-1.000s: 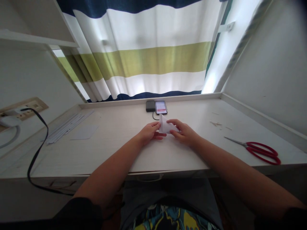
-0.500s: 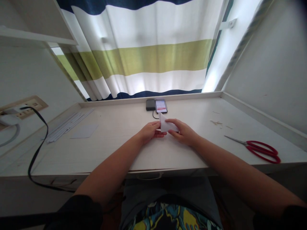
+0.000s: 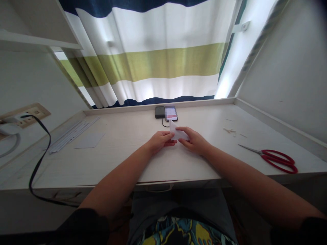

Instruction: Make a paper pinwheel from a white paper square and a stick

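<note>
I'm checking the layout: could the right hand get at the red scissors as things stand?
Probably yes: the red scissors lie uncovered on the desk, off to its right. The right hand does hold the folded paper, so it would likely need to let go first.

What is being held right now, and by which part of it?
A folded white paper: the left hand holds its left edge, the right hand its right side.

Folded white paper point(image 3: 180, 134), triangular, one point upward, between both hands point(image 3: 159, 141) point(image 3: 196, 142)
</note>
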The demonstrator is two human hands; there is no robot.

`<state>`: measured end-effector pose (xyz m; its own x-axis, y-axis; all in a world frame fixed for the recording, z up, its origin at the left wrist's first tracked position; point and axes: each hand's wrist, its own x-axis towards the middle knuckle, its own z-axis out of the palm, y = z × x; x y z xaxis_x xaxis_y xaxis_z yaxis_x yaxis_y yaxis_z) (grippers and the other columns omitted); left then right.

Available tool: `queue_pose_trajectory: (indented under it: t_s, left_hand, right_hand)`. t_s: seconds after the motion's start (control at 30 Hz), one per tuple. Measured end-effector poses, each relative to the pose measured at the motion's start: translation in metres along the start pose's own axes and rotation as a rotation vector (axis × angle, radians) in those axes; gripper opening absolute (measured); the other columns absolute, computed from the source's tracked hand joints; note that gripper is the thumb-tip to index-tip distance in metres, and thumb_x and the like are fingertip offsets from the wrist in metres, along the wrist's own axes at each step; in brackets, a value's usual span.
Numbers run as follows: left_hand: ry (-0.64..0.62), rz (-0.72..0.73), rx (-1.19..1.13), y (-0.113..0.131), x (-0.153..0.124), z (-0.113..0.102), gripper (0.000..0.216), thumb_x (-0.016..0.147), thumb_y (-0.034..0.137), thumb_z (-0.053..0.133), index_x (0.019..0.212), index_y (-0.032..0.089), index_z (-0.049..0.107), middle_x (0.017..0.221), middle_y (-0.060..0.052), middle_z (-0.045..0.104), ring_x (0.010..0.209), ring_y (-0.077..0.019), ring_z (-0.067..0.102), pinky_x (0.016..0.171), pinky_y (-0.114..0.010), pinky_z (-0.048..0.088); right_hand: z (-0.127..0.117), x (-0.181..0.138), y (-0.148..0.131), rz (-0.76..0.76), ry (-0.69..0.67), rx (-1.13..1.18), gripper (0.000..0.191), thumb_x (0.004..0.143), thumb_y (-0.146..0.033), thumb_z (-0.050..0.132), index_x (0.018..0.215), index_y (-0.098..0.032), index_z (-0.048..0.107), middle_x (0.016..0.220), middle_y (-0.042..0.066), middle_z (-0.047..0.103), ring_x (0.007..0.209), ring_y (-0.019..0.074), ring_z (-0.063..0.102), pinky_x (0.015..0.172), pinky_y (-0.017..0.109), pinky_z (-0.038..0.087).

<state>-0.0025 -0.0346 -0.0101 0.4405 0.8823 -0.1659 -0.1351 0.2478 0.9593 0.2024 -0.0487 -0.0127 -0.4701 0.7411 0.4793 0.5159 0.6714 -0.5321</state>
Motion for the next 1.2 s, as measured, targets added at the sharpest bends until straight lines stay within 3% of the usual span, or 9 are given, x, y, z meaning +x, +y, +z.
queue_pose_trajectory:
  t_s: [0.53, 0.7, 0.83, 0.97, 1.2]
  left_hand:
    - [-0.014, 0.042, 0.153, -0.002, 0.0, -0.001, 0.028, 0.07, 0.029, 0.078, 0.09, 0.011, 0.071, 0.077, -0.007, 0.069, 0.07, -0.0119, 0.063, 0.075, -0.029, 0.052]
    - [-0.051, 0.04, 0.273, 0.002, -0.004, 0.001, 0.02, 0.072, 0.027, 0.074, 0.084, 0.011, 0.072, 0.072, -0.006, 0.068, 0.067, -0.0123, 0.062, 0.071, -0.028, 0.051]
    - [-0.144, 0.029, 0.394, 0.006, -0.009, 0.006, 0.017, 0.072, 0.025, 0.07, 0.083, 0.013, 0.073, 0.072, -0.005, 0.07, 0.065, -0.0137, 0.062, 0.067, -0.027, 0.049]
    - [-0.195, 0.049, 0.496, 0.009, -0.012, 0.008, 0.015, 0.071, 0.027, 0.068, 0.078, 0.013, 0.073, 0.07, -0.004, 0.07, 0.062, -0.0133, 0.058, 0.062, -0.026, 0.045]
    - [-0.182, 0.064, 0.523, 0.011, -0.013, 0.009, 0.016, 0.072, 0.025, 0.067, 0.081, 0.014, 0.073, 0.072, -0.005, 0.07, 0.063, -0.0134, 0.058, 0.062, -0.026, 0.044]
  right_hand:
    - [-0.001, -0.001, -0.002, 0.05, -0.047, 0.124, 0.051, 0.081, -0.03, 0.062, 0.13, -0.025, 0.051, 0.104, 0.008, 0.058, 0.075, 0.0186, 0.055, 0.068, 0.033, 0.046]
    - [-0.003, 0.005, 0.0, 0.163, -0.011, 0.338, 0.056, 0.088, -0.04, 0.052, 0.138, -0.02, 0.035, 0.095, 0.006, 0.059, 0.067, 0.0147, 0.055, 0.061, 0.029, 0.046]
    - [-0.003, 0.011, 0.003, 0.262, -0.011, 0.469, 0.038, 0.092, -0.045, 0.041, 0.108, -0.015, 0.059, 0.069, 0.001, 0.056, 0.06, 0.0143, 0.052, 0.055, 0.027, 0.043]
    - [-0.003, 0.012, 0.001, 0.308, -0.037, 0.543, 0.038, 0.089, -0.049, 0.047, 0.071, -0.017, 0.058, 0.057, -0.002, 0.05, 0.051, 0.012, 0.046, 0.048, 0.025, 0.037]
    - [-0.007, 0.011, -0.002, 0.328, -0.016, 0.578, 0.036, 0.083, -0.049, 0.057, 0.067, -0.017, 0.058, 0.056, -0.002, 0.053, 0.052, 0.0118, 0.049, 0.05, 0.025, 0.04]
